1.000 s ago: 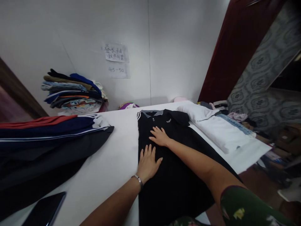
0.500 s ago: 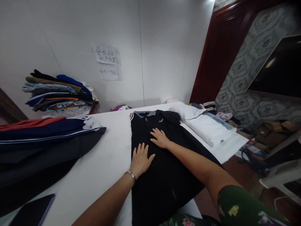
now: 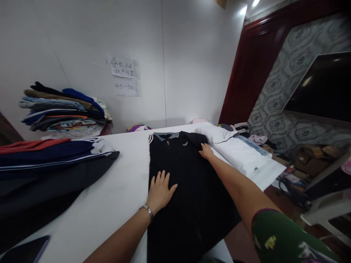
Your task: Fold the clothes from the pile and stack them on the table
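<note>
Flat on the white table [image 3: 120,193]: black polo shirt [image 3: 189,197], grey collar far, white stripes at left shoulder. Left hand [image 3: 159,190] spread open near left edge; right hand [image 3: 206,151] open, flat at far right edge.

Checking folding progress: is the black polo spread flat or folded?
Partly folded: the black polo lies flat on the table, its left edge straight, no sleeve showing there.

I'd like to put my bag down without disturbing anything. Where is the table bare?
The white table is bare between the dark striped jackets and the black polo shirt, from the left hand back to the wall. The right side is crowded: the right hand and white folded garments.
</note>
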Demonstrator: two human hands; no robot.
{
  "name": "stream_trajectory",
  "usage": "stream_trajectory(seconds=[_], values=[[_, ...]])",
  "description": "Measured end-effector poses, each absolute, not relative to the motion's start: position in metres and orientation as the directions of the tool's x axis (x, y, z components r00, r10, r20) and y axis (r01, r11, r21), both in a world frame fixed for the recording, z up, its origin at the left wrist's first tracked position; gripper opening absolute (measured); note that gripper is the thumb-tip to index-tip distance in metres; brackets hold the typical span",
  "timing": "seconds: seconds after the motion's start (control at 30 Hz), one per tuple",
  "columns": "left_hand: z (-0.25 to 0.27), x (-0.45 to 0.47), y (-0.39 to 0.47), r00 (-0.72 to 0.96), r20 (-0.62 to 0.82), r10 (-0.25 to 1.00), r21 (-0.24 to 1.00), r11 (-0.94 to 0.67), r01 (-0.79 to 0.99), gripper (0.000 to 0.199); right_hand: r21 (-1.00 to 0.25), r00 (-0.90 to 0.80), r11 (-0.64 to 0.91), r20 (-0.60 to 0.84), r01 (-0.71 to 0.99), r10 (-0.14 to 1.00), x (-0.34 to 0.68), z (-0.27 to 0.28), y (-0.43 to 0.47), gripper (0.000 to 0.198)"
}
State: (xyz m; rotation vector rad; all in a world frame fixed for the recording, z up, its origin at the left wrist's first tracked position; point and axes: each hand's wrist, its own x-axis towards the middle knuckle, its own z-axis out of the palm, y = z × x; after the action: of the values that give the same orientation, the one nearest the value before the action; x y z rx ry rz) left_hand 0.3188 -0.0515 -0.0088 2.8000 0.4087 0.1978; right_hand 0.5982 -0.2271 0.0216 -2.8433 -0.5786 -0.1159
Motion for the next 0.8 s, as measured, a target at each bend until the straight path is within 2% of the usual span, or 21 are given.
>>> stream_trajectory(seconds=[0.13,0.37,0.43,0.5,0.57,0.6,0.7,0.8], values=[[-0.008,0.318,-0.052,0.951,0.101,0.292,0.298,-0.921,0.251,0.069,-0.211,0.933,-0.909,0.089,0.360,0.349,0.599,0.008,-0.222,0.059],[-0.003,0.315,-0.057,0.960,0.080,0.267,0.185,-0.951,0.249,0.071,-0.159,0.929,-0.916,0.095,0.369,0.358,0.588,0.015,-0.229,0.060],[-0.002,0.316,-0.058,0.961,0.078,0.265,0.177,-0.952,0.249,0.072,-0.136,0.875,-0.868,0.159,0.477,0.456,0.574,0.017,-0.234,0.059],[-0.002,0.317,-0.058,0.961,0.083,0.263,0.175,-0.953,0.246,0.072,-0.122,0.739,-0.731,0.183,0.671,0.648,0.558,0.013,-0.241,0.058],[-0.003,0.317,-0.058,0.961,0.088,0.262,0.173,-0.954,0.245,0.071,-0.145,0.591,-0.575,0.110,0.805,0.799,0.543,0.005,-0.250,0.058],[-0.003,0.317,-0.058,0.961,0.088,0.263,0.173,-0.954,0.245,0.071,-0.170,0.561,-0.546,0.054,0.821,0.826,0.538,0.000,-0.254,0.058],[-0.001,0.317,-0.058,0.960,0.079,0.270,0.181,-0.950,0.253,0.071,-0.211,0.621,-0.615,-0.042,0.760,0.782,0.530,-0.008,-0.263,0.058],[0.000,0.316,-0.059,0.959,0.066,0.274,0.192,-0.947,0.257,0.071,-0.200,0.687,-0.682,-0.055,0.703,0.724,0.527,-0.008,-0.266,0.060]])
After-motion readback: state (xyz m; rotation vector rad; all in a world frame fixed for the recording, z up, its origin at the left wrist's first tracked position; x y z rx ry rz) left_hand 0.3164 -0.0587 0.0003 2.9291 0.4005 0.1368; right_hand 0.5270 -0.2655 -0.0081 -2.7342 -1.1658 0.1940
